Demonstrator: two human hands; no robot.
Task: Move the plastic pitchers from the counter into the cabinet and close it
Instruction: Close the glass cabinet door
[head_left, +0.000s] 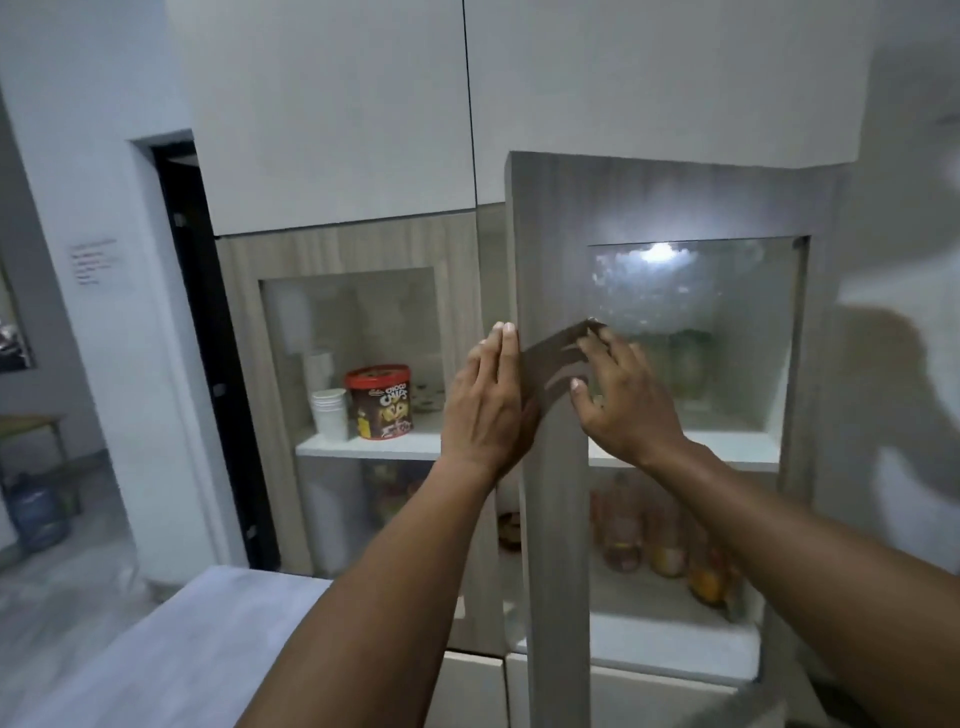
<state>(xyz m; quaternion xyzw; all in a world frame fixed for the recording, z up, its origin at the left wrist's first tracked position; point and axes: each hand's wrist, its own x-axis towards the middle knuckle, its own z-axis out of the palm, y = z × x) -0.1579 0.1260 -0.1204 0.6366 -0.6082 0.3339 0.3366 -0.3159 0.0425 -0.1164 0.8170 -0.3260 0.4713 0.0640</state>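
At the cabinet, both flat, empty hands, left hand and right hand, press its ajar door.

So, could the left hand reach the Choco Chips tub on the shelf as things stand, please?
Probably not directly: the tub sits behind the closed left glass door, and the left hand is at the edge of the right door.

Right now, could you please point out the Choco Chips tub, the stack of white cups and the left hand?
Choco Chips tub (382, 402): head view, on its brown printed front.
Stack of white cups (329, 413): head view, on the side wall.
Left hand (485, 402): head view, on the back of the hand.
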